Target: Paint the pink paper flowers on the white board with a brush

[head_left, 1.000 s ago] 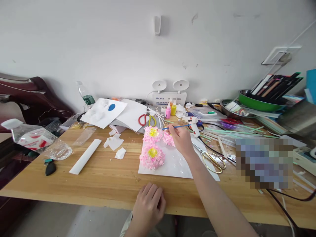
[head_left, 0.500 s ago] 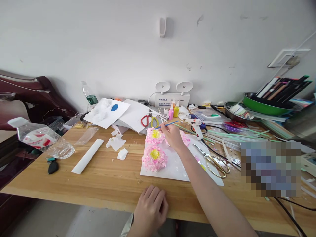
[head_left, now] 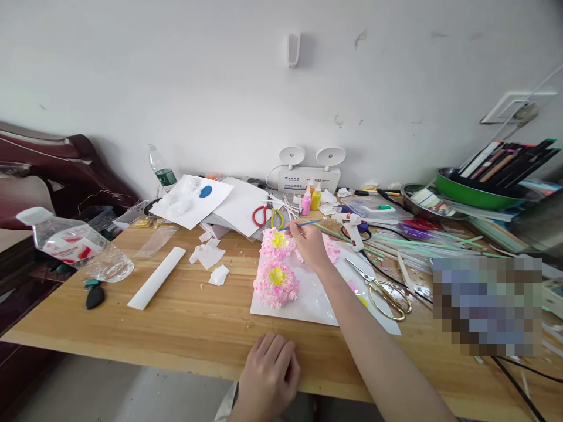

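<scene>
My right hand (head_left: 307, 242) pinches a thin blue paintbrush (head_left: 310, 222), its tip at the yellow centre of the far pink flower (head_left: 277, 242). A nearer pink flower (head_left: 277, 285), also yellow in the middle, sits just in front of it. Behind my right hand a third pink flower (head_left: 331, 249) is partly hidden. All three rest on a white sheet (head_left: 303, 310) with pink and yellow paint marks on its right side. My left hand (head_left: 271, 366) lies at the table's front edge, fingers curled in; whether it holds anything is hidden.
Gold-handled scissors (head_left: 387, 296) lie at the sheet's right, near a white glue gun (head_left: 353, 230). Pink (head_left: 305, 203) and yellow paint bottles (head_left: 315, 198) stand behind. Leftward are paper scraps (head_left: 207, 254), a white roll (head_left: 157, 278) and a large plastic bottle (head_left: 74, 245).
My right hand and the paintbrush have shifted very slightly at the far flower. The whole view has moved a little. My left hand stays curled at the table edge.
</scene>
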